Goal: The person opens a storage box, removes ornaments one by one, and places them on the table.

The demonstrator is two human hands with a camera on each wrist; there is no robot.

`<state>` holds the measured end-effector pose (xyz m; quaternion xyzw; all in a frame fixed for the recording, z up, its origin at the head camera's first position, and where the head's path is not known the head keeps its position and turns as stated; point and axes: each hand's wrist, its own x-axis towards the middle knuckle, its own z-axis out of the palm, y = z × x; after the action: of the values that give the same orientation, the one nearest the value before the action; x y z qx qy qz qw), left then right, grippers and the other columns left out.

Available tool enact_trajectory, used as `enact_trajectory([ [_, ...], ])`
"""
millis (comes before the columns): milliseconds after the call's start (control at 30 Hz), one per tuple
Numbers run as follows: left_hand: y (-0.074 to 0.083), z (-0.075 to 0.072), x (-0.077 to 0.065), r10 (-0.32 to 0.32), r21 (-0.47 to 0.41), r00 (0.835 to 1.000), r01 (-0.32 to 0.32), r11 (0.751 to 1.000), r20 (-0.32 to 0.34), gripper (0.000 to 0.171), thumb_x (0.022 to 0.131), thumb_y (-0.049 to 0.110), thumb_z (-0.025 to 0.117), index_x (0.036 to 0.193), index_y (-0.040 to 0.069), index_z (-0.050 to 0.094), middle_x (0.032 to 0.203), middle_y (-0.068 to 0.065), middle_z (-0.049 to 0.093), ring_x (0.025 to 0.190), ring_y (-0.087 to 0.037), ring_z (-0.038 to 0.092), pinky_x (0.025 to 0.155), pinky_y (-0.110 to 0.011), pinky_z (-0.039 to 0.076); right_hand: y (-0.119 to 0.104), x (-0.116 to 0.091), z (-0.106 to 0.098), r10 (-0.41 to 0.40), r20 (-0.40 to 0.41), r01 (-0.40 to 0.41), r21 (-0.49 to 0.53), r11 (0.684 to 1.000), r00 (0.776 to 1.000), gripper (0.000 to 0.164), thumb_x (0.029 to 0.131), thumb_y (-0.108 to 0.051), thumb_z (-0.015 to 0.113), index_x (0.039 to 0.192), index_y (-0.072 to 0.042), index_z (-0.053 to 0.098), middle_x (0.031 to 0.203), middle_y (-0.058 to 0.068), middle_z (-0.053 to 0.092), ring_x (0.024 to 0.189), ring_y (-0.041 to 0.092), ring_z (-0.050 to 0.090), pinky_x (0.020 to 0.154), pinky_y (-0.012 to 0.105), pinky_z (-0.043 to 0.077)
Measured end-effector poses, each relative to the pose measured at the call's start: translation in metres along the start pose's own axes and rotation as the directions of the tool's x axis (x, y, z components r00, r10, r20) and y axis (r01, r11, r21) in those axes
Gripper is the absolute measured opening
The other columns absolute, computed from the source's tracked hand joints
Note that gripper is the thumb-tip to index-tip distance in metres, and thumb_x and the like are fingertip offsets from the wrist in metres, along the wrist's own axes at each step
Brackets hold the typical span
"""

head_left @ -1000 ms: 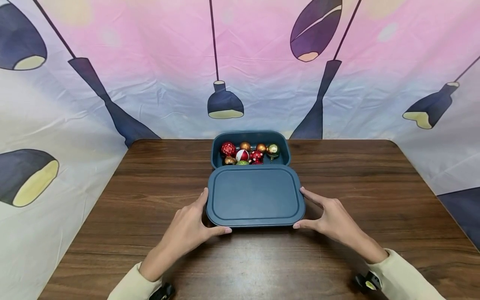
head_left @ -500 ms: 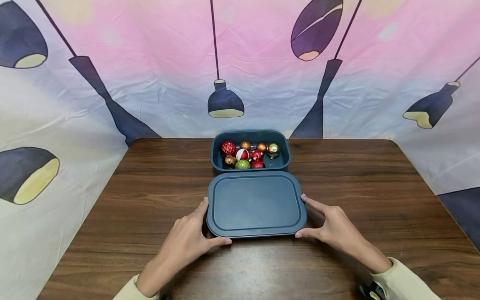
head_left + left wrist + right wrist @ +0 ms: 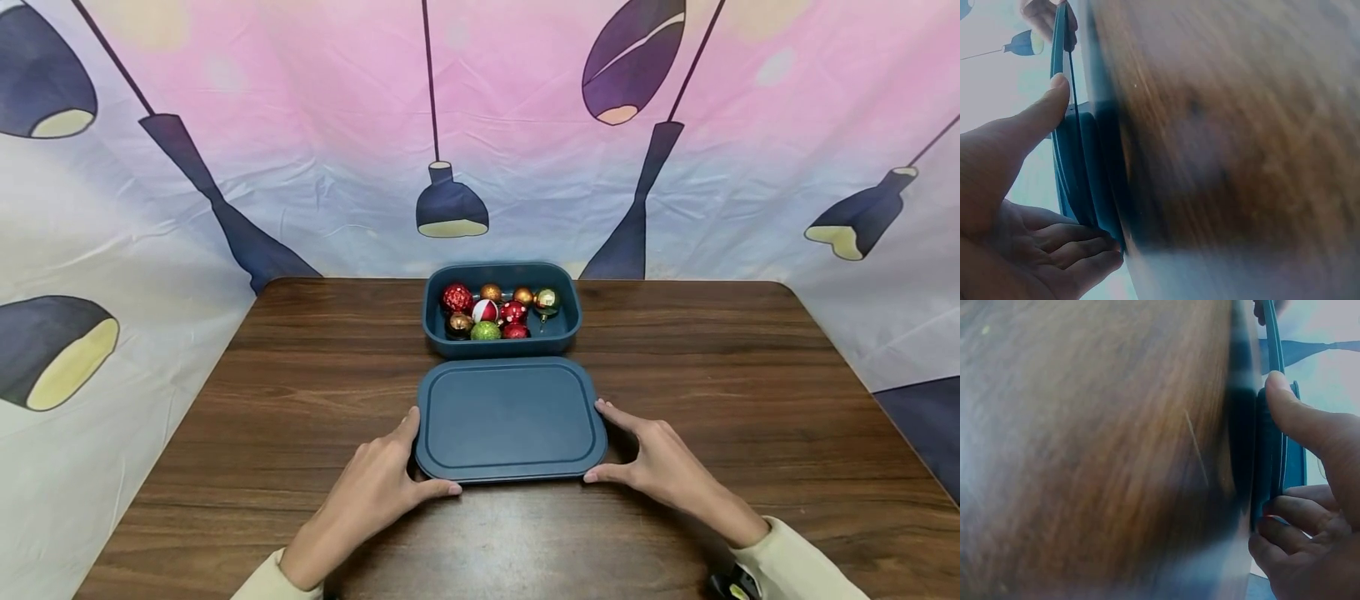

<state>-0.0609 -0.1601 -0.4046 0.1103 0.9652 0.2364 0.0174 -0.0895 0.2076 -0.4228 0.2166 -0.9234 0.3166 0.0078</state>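
Note:
A blue-grey rectangular lid (image 3: 512, 421) with rounded corners lies flat side up between my hands, in front of the box. My left hand (image 3: 375, 471) grips its left near corner, thumb on the front edge and fingers along the side. Opposite it, my right hand (image 3: 663, 462) holds the right near corner the same way. In the left wrist view the lid (image 3: 1060, 56) appears raised off the table. Behind it stands a matching open box (image 3: 566, 333) holding several Christmas baubles (image 3: 485, 311) in red, gold, green and red-and-white.
The brown wooden table (image 3: 315, 350) extends to both sides of the box and lid. A printed cloth (image 3: 337, 167) with lamp drawings hangs behind the table's far edge, close to the box.
Both hands have drawn the lid toward me, away from the box. A gap now shows between lid and box, and the front baubles have come into full view.

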Motion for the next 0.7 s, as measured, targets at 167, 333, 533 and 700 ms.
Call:
enact_trajectory([
  [167, -0.0015, 0.0029, 0.0016, 0.003, 0.023, 1.0, -0.003, 1.0, 0.007, 0.116, 0.069, 0.062, 0.086, 0.148, -0.01, 0.042, 0.132, -0.03, 0.06, 0.096, -0.041, 0.07, 0.073, -0.049, 0.06, 0.0003, 0.001, 0.0031, -0.005, 0.018, 0.005, -0.015, 1.0, 1.0, 0.093, 0.073, -0.048, 0.089, 0.144, 0.001, 0.055, 0.137, 0.026, 0.058, 0.123, 0.039, 0.06, 0.091, 0.053, 0.055],
  [333, 0.0005, 0.0031, 0.0025, -0.005, 0.053, 0.999, 0.002, 0.999, 0.041, 0.112, 0.071, 0.063, 0.084, 0.146, -0.011, 0.045, 0.134, -0.033, 0.057, 0.105, -0.046, 0.067, 0.077, -0.054, 0.059, 0.0005, 0.0016, 0.0045, 0.011, 0.045, -0.01, -0.02, 1.0, 0.999, 0.093, 0.075, -0.051, 0.087, 0.144, 0.001, 0.054, 0.138, 0.026, 0.057, 0.125, 0.04, 0.058, 0.093, 0.054, 0.054],
  [533, 0.0043, 0.0029, 0.0028, -0.022, 0.088, 0.998, 0.017, 0.996, 0.064, 0.111, 0.073, 0.062, 0.084, 0.147, -0.011, 0.044, 0.138, -0.034, 0.053, 0.11, -0.048, 0.064, 0.08, -0.056, 0.058, 0.0009, 0.0029, 0.005, 0.032, 0.062, -0.03, -0.028, 0.999, 0.998, 0.094, 0.075, -0.052, 0.087, 0.145, 0.002, 0.054, 0.139, 0.027, 0.056, 0.126, 0.04, 0.057, 0.095, 0.055, 0.053],
  [700, 0.007, 0.0038, 0.004, -0.048, 0.107, 0.996, 0.039, 0.994, 0.08, 0.11, 0.074, 0.059, 0.085, 0.147, -0.012, 0.043, 0.142, -0.034, 0.05, 0.114, -0.049, 0.062, 0.082, -0.057, 0.058, 0.0012, 0.0046, 0.0062, 0.036, 0.076, -0.032, -0.051, 0.998, 0.996, 0.094, 0.074, -0.051, 0.087, 0.145, 0.002, 0.053, 0.14, 0.029, 0.054, 0.128, 0.044, 0.054, 0.097, 0.058, 0.051],
])
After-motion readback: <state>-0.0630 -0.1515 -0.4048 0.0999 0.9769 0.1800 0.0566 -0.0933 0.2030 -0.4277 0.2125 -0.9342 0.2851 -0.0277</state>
